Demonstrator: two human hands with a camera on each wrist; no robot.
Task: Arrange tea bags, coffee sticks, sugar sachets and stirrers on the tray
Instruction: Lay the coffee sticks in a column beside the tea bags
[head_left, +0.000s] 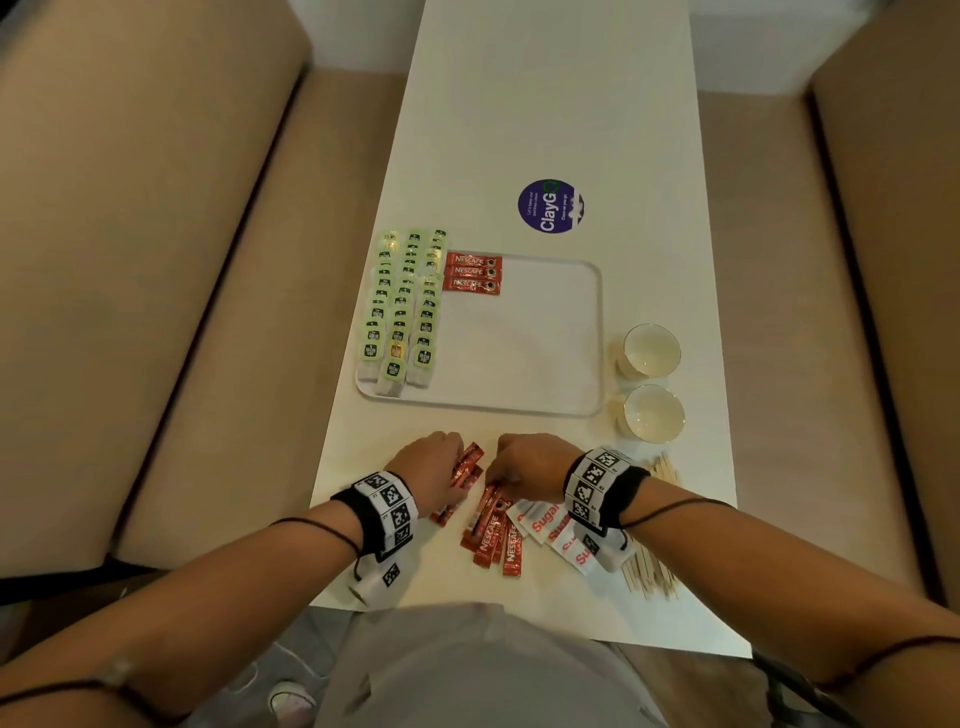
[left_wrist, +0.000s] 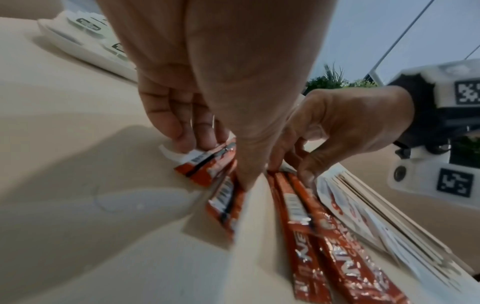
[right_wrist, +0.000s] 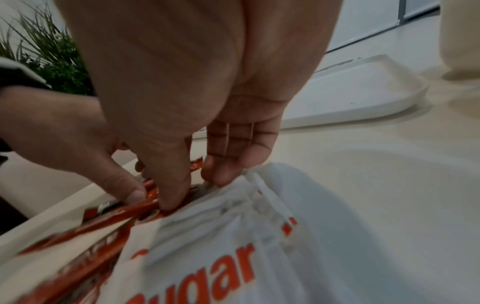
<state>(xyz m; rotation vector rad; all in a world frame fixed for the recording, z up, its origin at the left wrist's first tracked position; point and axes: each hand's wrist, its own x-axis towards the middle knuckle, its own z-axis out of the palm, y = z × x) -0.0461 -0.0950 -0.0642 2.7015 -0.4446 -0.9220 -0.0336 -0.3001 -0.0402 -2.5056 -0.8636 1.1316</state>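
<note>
Both hands are pinching red coffee sticks on the near edge of a long white table: the left hand is gripping two sticks between thumb and curled fingers, while the right hand is closing thumb and fingertips on the top of a stick in the loose pile just beside it. Farther up the table, a white tray is carrying three rows of green-tagged tea bags along its left side, with three coffee sticks lying side by side against them. Sugar sachets are sitting under the right wrist, touching the pile. Wooden stirrers are lying at the table's right edge.
</note>
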